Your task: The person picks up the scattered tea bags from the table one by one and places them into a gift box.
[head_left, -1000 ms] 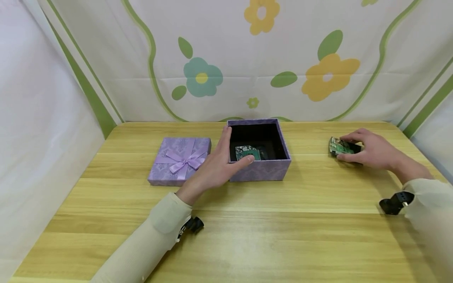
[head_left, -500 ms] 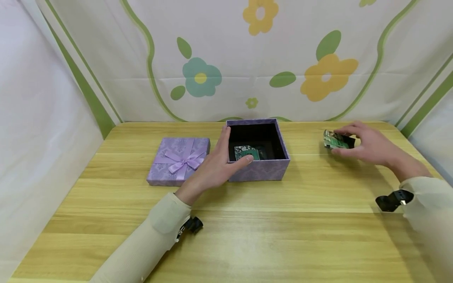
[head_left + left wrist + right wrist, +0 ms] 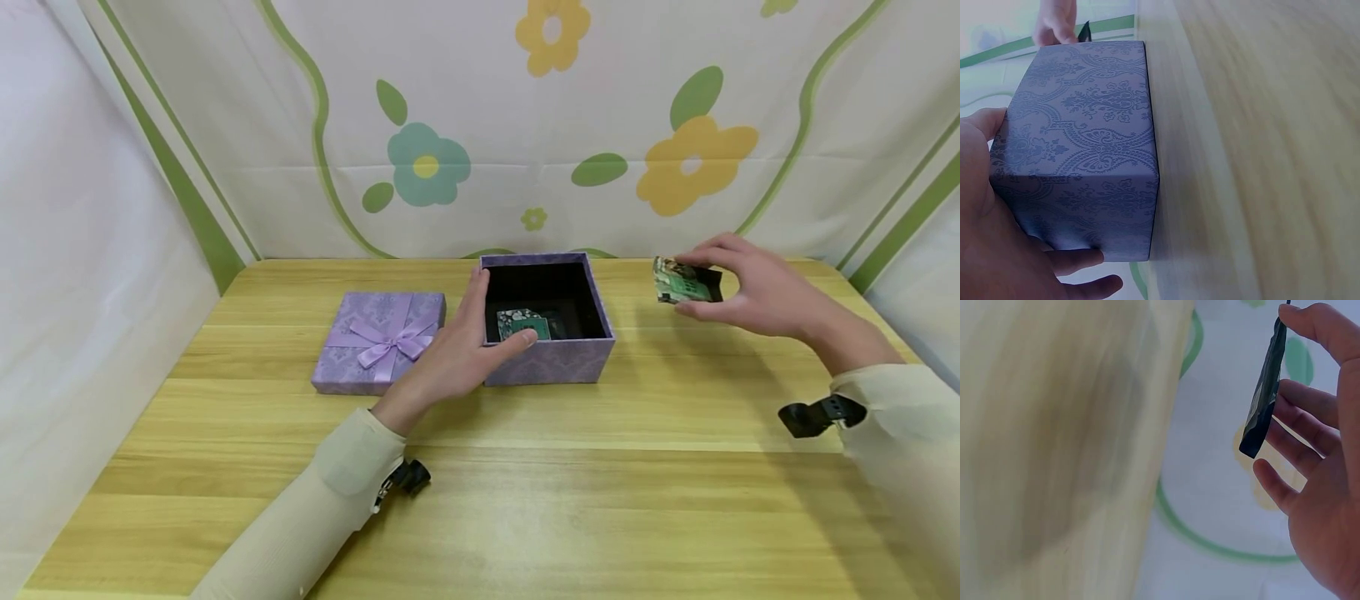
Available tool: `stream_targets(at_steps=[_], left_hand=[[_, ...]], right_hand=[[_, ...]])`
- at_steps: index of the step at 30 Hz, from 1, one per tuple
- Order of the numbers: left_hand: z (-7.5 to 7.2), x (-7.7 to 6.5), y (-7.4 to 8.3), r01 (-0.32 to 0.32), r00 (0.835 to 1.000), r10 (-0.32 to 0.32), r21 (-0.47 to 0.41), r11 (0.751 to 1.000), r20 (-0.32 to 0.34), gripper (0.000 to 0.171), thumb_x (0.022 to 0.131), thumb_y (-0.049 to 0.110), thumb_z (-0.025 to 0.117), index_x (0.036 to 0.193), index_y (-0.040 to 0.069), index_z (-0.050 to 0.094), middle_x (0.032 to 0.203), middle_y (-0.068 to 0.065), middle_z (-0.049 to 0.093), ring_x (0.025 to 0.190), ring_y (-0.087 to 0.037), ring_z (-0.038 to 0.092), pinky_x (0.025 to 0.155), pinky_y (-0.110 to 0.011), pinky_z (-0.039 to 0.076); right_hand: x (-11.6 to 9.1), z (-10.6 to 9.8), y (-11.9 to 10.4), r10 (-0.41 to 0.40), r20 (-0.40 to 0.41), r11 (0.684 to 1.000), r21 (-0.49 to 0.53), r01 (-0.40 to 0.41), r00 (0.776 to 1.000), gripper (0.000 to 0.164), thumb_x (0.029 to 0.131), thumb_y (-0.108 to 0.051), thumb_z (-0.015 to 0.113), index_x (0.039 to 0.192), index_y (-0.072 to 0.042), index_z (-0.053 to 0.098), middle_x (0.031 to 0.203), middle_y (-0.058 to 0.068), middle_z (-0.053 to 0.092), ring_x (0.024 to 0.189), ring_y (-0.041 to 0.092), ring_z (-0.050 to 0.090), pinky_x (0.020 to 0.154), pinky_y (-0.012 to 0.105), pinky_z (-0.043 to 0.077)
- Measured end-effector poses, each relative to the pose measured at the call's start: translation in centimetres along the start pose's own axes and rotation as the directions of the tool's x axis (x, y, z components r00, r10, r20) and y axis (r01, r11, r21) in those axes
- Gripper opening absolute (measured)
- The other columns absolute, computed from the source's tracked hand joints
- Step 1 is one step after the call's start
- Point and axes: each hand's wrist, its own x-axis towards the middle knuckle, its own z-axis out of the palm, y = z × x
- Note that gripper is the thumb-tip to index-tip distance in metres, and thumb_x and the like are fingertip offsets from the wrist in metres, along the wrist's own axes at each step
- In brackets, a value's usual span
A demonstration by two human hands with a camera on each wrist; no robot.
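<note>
A purple patterned gift box stands uncovered near the back of the table. My left hand braces its front left corner, fingers straight along the left side and thumb over the front rim. In the left wrist view the same hand lies against the box wall. A green printed packet lies inside on the dark bottom. To the right of the box, my right hand pinches a similar green packet between thumb and fingers, raised over the table. The right wrist view shows this packet edge-on.
Left of the box lies its purple lid, topped with a ribbon bow. The wooden table ends at a white flowered cloth at the back. Small black wrist cameras sit on both sleeves.
My right hand has lifted the packet off the table and brought it leftward toward the box. The left hand and the box have stayed in place.
</note>
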Motion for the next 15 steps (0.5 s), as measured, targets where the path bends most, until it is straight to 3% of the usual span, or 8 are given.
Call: stream_targets(at_steps=[7,15], left_hand=[[0.0,0.0,0.0,0.001,1.000,-0.001,-0.003,1.000,0.002,0.112,0.095,0.079,0.056,0.168,0.038,-0.017,0.173,0.022,-0.023,0.168,-0.020,0.000,0.131,-0.067,0.010],[0.0,0.0,0.0,-0.005,1.000,0.005,-0.001,1.000,0.000,0.111,0.095,0.078,0.056,0.169,0.036,-0.017,0.174,0.021,-0.023,0.168,-0.021,0.000,0.131,-0.067,0.010]], right_hand=[[0.8,-0.4,-2.6,-0.073,-0.011,0.997,0.005,0.073,0.997,0.067,0.087,-0.036,0.088,0.146,-0.015,0.065,0.142,0.009,0.057,0.120,0.030,0.058,0.091,0.038,0.039],[2.4,-0.2,-4.9,-0.159,0.001,0.986,0.044,0.159,0.987,0.067,0.086,-0.030,0.088,0.146,-0.012,0.065,0.142,0.011,0.059,0.130,0.034,0.055,0.104,0.056,0.042]])
